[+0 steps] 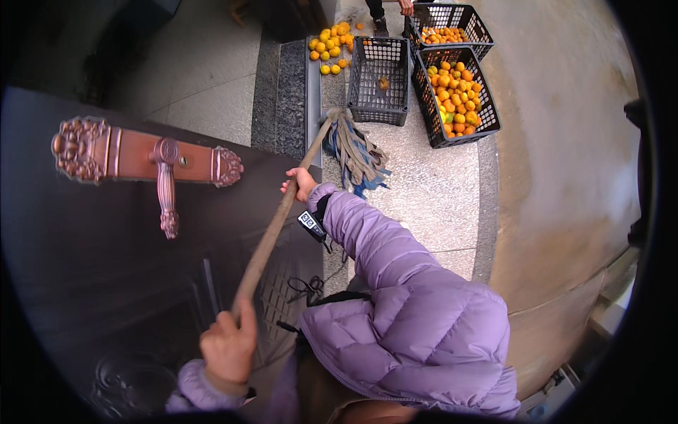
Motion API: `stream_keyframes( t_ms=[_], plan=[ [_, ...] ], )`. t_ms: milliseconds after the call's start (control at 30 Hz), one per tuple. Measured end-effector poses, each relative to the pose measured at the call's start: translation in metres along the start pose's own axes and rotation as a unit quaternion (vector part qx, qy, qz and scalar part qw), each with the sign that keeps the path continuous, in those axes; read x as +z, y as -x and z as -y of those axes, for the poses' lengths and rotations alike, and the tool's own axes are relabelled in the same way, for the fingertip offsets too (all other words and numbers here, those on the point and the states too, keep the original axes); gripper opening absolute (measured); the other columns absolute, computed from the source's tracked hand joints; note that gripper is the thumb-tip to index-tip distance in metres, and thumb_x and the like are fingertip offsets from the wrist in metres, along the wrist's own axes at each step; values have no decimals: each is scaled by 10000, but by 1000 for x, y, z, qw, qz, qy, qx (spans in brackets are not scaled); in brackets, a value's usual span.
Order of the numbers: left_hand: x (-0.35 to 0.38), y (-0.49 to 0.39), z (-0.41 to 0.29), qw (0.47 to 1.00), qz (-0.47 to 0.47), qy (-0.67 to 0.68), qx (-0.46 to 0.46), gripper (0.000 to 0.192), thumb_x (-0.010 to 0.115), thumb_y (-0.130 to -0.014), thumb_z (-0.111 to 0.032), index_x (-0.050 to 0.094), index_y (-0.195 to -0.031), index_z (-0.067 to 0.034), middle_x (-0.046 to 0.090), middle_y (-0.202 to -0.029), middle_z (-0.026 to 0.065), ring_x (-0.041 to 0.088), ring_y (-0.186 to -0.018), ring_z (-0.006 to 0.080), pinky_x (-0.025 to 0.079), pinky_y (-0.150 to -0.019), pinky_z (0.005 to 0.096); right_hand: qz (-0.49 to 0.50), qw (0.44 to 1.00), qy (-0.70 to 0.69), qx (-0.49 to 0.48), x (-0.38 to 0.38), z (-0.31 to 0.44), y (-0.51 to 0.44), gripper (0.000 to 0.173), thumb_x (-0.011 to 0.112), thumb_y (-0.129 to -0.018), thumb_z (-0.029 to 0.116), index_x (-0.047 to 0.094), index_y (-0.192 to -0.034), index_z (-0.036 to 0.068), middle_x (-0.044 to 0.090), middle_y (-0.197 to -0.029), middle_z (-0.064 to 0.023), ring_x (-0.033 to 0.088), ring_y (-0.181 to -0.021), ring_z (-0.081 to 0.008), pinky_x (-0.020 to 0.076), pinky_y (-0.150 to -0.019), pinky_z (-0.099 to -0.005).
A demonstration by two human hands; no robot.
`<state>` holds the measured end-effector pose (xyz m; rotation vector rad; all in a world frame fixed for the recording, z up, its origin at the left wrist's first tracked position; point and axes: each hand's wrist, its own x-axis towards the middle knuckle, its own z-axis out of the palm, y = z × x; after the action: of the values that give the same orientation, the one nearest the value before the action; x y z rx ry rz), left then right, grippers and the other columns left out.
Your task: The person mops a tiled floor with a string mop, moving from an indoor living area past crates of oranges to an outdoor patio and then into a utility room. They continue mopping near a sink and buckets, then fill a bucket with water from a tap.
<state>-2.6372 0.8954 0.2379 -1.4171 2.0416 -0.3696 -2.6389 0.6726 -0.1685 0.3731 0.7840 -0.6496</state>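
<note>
Both hands are on the long wooden handle [270, 233] of a mop. Its upper end is in my left hand [228, 342], low in the head view. Farther down the handle, my right hand [301, 184] grips it with the arm stretched forward. The mop head [354, 151], made of grey and blue cloth strips, rests on the speckled stone floor by the door sill. Just past it stands a black plastic crate [378, 114] with one orange-brown piece [383, 83] in it.
A dark door [132, 275] with an ornate copper-coloured handle [168, 185] stands close on the left. Loose orange citrus fruits [331, 42] lie beside the sill. Two more crates hold fruit, one near [437, 130], one farther [479, 32]. Another person's hand [406, 7] touches the farther crate.
</note>
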Motion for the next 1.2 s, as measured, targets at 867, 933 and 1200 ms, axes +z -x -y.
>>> stream_keyframes(
  t_ms=[867, 933, 1200],
  plan=[
    [57, 55, -7, 967, 40, 251, -22, 534, 571, -642, -76, 501, -1169, -25, 498, -692, 129, 515, -456, 292, 418, -428, 397, -134, 913, 381, -57, 2, -55, 53, 276, 491, -789, 187, 441, -940, -39, 586, -792, -205, 626, -693, -328, 524, -492, -424],
    [30, 86, 10, 958, 83, 271, -39, 533, 583, -638, -98, 511, -1161, -17, 506, -676, 129, 526, -479, 299, 421, -440, 410, -93, 889, 445, -49, -9, -70, 54, 274, 456, -806, 206, 540, -792, -54, 605, -726, -188, 638, -648, -293, 523, -489, -376],
    [-89, 164, 70, 933, 310, 129, 131, 462, 552, -748, -156, 488, -1185, -19, 558, -1031, 139, 545, -720, 194, 432, -507, 291, -74, 922, 374, 71, -113, -146, 41, 183, 546, -714, 136, 578, -792, -27, 598, -710, -168, 631, -696, -322, 528, -620, -480]
  ],
)
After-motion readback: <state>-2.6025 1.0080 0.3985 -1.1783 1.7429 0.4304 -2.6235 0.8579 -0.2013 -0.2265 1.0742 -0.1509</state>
